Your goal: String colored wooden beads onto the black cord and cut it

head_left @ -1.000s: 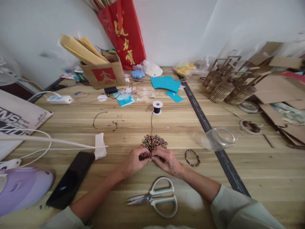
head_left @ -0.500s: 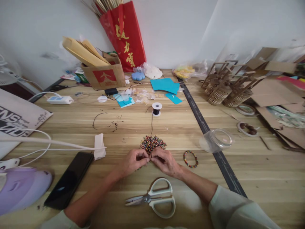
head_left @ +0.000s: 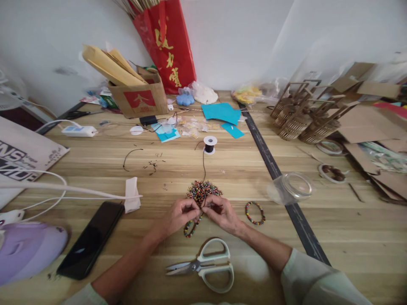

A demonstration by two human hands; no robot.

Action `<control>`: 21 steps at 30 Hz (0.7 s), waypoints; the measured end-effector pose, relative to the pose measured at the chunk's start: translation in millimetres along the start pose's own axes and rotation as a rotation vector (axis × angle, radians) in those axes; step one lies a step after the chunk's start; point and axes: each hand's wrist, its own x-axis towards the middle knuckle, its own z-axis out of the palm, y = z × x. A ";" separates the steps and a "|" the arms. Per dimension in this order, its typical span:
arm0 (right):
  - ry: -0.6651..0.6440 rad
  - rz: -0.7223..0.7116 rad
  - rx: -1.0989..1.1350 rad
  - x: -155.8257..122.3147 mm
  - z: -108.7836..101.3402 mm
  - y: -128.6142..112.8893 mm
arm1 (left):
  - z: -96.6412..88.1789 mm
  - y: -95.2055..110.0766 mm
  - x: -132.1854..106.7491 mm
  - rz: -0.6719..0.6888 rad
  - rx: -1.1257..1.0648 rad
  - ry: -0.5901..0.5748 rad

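Observation:
My left hand point(head_left: 180, 215) is closed, thumb and forefinger pinching black cord at the end of a beaded bracelet point(head_left: 190, 231). Opposite it, the fingertips of my right hand point(head_left: 223, 215) pinch the same black cord point(head_left: 204, 169), almost touching my left ones. The bracelet's multicoloured loop hangs down below my left fingers. From my hands the cord runs over a pile of small coloured beads point(head_left: 205, 188) to a white spool point(head_left: 210, 140). A second beaded bracelet point(head_left: 246, 208) lies right of my right hand. Scissors with white handles point(head_left: 203, 266) rest half-open nearer me.
A black phone point(head_left: 92, 239) and a lilac object point(head_left: 30, 250) lie at the left. Beyond the beads are blue paper pieces point(head_left: 221, 112) and a cardboard box point(head_left: 136, 103). A clear round container point(head_left: 297, 187) and several small bamboo baskets point(head_left: 295, 123) stand to the right.
More of the beaded loop now shows below my left hand. My right fingertips have shifted slightly up, with cord now lying across them. The view has shifted a little.

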 end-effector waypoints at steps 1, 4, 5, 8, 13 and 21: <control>0.001 0.001 0.019 0.4 0.3 0.3 | 0.1 -0.7 0.2 -0.004 -0.012 0.003; -0.001 -0.024 0.034 1.5 0.8 -0.2 | 0.1 -2.1 0.1 -0.003 -0.017 0.003; -0.006 -0.035 0.022 1.6 0.8 -0.9 | 0.1 -2.5 -0.2 0.008 -0.009 0.008; -0.029 -0.079 -0.049 1.5 0.5 -3.3 | -0.4 -4.0 -1.4 0.048 0.053 0.021; -0.028 -0.161 -0.136 0.5 -0.1 -3.2 | -1.9 -3.5 -2.6 0.096 0.183 0.002; -0.040 -0.169 -0.190 0.8 -1.3 -4.9 | -4.0 -2.4 -4.5 0.051 0.123 -0.052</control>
